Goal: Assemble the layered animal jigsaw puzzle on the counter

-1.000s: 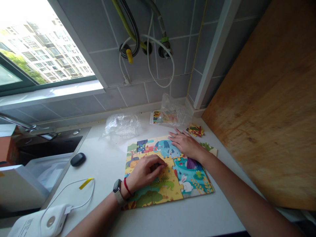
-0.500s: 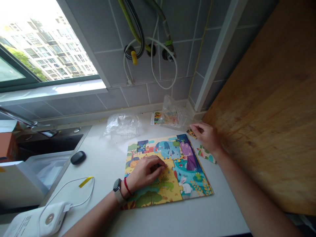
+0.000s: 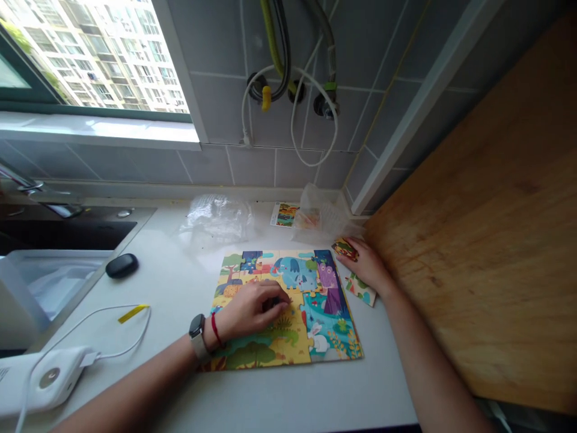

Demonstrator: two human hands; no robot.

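A colourful animal puzzle (image 3: 288, 337) lies flat on the white counter (image 3: 180, 276). My left hand (image 3: 255, 310), with a watch and a red band at the wrist, rests on the puzzle's middle left. Its fingers are curled together, and whatever they may hold is hidden. Beyond the puzzle's upper right corner, my right hand (image 3: 364, 262) has its fingers around a dark-edged puzzle piece (image 3: 345, 249). Below that hand, other joined pieces (image 3: 360, 290) lie beside the puzzle's right edge.
Crumpled clear plastic (image 3: 219, 219) and a plastic bag (image 3: 320, 216) over a picture card (image 3: 285, 214) lie at the back. On the left are a black mouse (image 3: 122, 265), a white power bank (image 3: 49, 382) with a cable, and a sink. A wooden panel (image 3: 487, 228) bounds the right.
The camera view has shifted. My right hand has turned and spread further around the piece, which now shows more of its picture. My left hand keeps its place on the puzzle.
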